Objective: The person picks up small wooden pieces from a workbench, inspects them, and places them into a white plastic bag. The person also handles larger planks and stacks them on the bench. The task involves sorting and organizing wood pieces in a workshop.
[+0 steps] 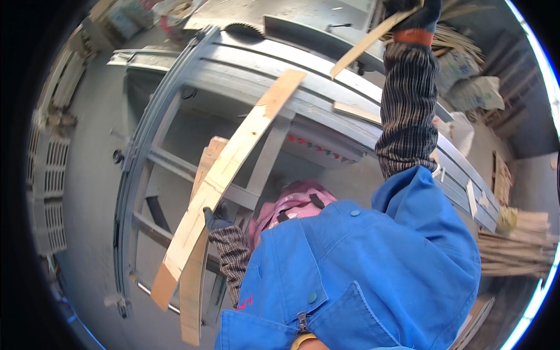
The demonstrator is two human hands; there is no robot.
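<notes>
My left hand (pixel 219 219), in a dark glove, grips a long pale wooden board (pixel 233 153) near its lower half, the thumb lying on its face. The board slants across the metal frame, its far end over the slotted saw table (pixel 326 86). Beneath it lies a second wooden board (pixel 193 291), partly hidden. At the top right my right hand (pixel 414 16), in a black glove with an orange cuff, is closed on a thin wooden strip (pixel 364 49) that points down to the left. The glove's upper part is cut off by the picture's edge.
A toothed circular saw blade (pixel 244 31) stands up at the table's far side, beside a dark metal fence (pixel 309 39). A short wood offcut (pixel 357 111) lies on the slotted table. Stacked wood strips (pixel 516 242) and filled sacks (pixel 481 93) stand at the right.
</notes>
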